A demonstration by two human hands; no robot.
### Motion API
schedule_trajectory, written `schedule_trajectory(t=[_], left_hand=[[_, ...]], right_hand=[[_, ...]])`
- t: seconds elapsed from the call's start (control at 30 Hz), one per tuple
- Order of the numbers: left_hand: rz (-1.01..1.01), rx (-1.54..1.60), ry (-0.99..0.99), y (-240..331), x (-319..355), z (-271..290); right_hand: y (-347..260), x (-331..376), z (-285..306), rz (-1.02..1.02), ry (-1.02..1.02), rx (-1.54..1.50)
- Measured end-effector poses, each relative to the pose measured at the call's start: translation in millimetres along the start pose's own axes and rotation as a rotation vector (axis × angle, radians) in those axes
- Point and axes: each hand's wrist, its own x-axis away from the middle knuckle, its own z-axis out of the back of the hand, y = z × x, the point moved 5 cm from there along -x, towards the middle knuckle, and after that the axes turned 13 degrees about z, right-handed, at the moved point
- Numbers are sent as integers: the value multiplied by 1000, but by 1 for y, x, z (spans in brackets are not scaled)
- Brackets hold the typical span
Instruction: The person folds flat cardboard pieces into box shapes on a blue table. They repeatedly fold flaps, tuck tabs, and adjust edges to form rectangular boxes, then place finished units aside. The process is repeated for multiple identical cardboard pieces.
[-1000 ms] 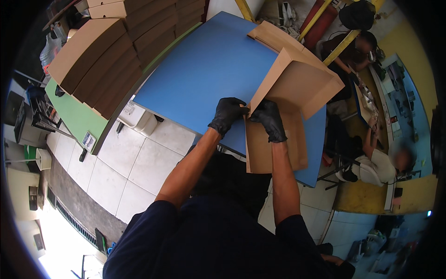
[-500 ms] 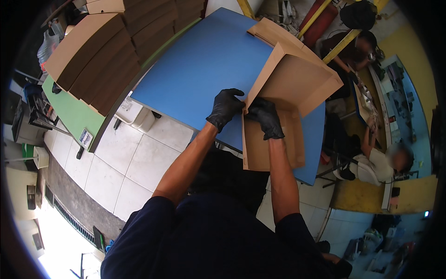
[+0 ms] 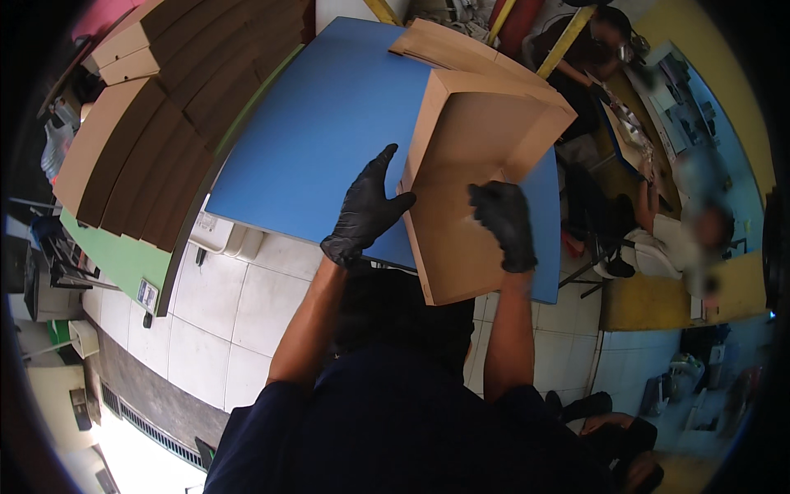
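An open brown cardboard box [image 3: 457, 247] stands on the blue table [image 3: 329, 107], its lid [image 3: 481, 132] raised at the far side. My left hand [image 3: 366, 210], in a black glove, is open at the box's left wall. Its fingers stretch forward and its thumb points at the wall; whether it touches cannot be told. Over the box's inside, towards the right, hangs my right hand [image 3: 506, 222], also black-gloved. Its fingers are curled in and a little blurred, so what they hold, if anything, is hidden.
Behind the open box lies another flat brown cardboard piece [image 3: 436, 41]. Stacks of brown boxes [image 3: 140, 156] fill the green table [image 3: 111, 259] at left. To the right, people [image 3: 658, 239] sit at a workbench, near a yellow post [image 3: 566, 41].
Both hands have come away from the box's left inner corner. My left hand has opened and moved left; my right hand has moved right, over the box. The view has shifted slightly.
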Motion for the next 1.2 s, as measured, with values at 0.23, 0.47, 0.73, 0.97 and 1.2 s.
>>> schedule_trajectory(t=[0.23, 0.47, 0.73, 0.97, 1.2], left_hand=[[-109, 69, -123, 27, -40, -3], [-400, -338, 37, 4, -61, 38], [-219, -443, -26, -48, -5, 59], [-136, -423, -38, -66, 65, 15], [-118, -456, 197, -90, 57, -5]], right_hand=[[40, -42, 78, 272, 380, 297], [58, -26, 77, 390, 190, 132], [62, 40, 52, 22, 151, -318], [7, 86, 14, 391, -36, 234], [33, 89, 1, 296, 3, -47]])
